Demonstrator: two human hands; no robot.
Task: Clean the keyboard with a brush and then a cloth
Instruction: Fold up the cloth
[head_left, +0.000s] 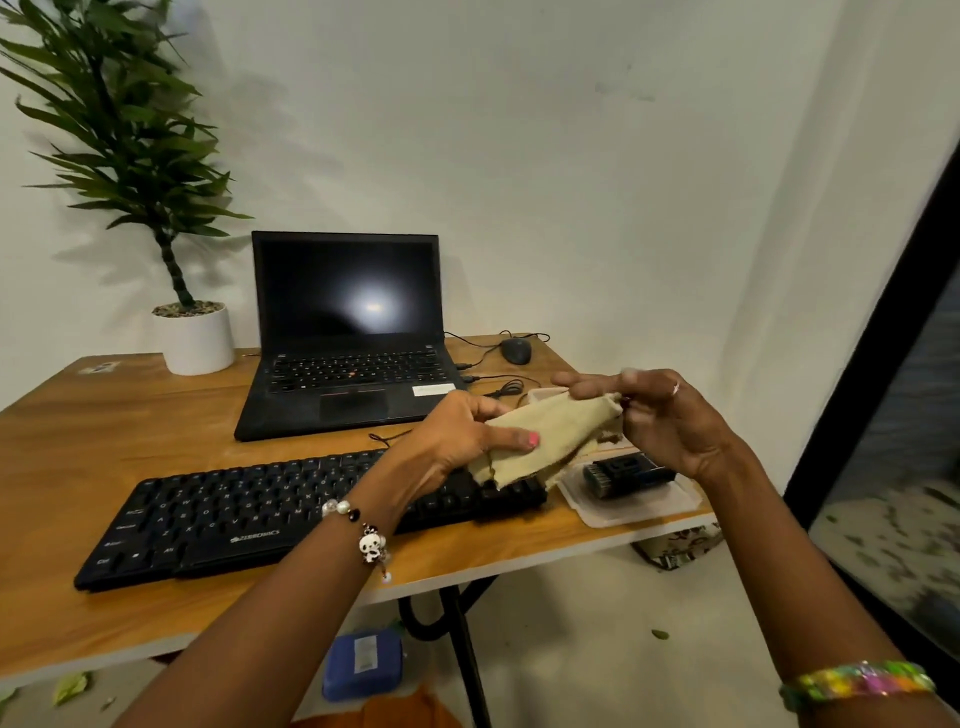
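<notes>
A black keyboard (234, 514) lies along the front of the wooden table (78, 447). Above its right end, both hands hold a pale yellow cloth (550, 431) stretched between them. My left hand (457, 436) grips the cloth's left end, thumb on top. My right hand (660, 415) pinches the cloth's right end, with some fingers held out straight. A black brush (623, 475) with short bristles lies in a clear plastic tray (634, 512) just right of the keyboard.
An open black laptop (348, 338) with a dark screen stands behind the keyboard. A white potted plant (195, 338) is at the back left, a mouse (516, 351) and cables at the back right. A blue case (363, 665) lies on the floor.
</notes>
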